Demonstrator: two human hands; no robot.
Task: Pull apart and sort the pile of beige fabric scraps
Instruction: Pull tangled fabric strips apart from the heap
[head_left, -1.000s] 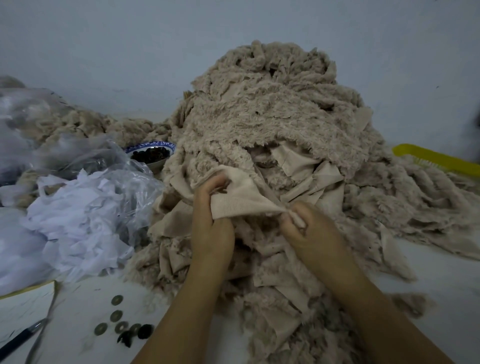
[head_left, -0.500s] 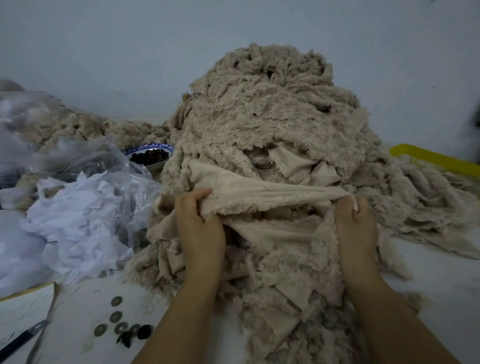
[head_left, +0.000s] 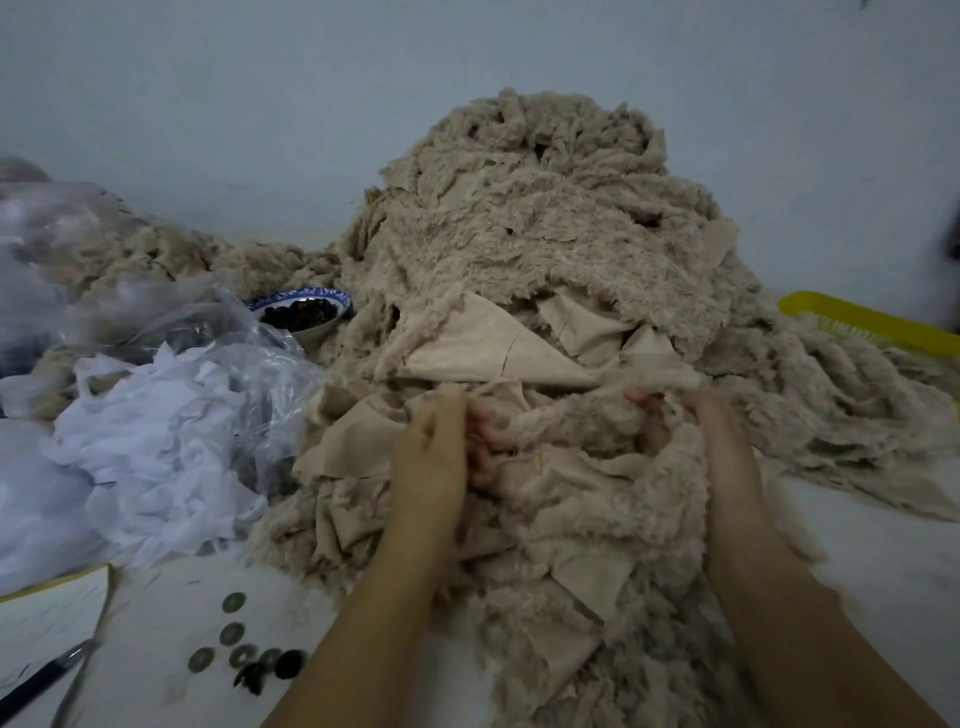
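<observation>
Beige fabric scraps (head_left: 545, 249) heap high at frame centre on the white table (head_left: 883, 561). Left of the pile, a blue-rimmed bowl (head_left: 306, 306) holds dark pieces and a clear plastic bag (head_left: 171, 415) holds white scraps. Left hand (head_left: 431, 457) and right hand (head_left: 711, 431) dig into the heap's front, fingers curled, each gripping fuzzy scraps.

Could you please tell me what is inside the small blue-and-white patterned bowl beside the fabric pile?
The small blue-and-white patterned bowl holds a heap of small dark, roundish pieces, too small to identify. Anything beneath them is covered, and crinkled clear plastic sheeting hides the bowl's near left side.
</observation>
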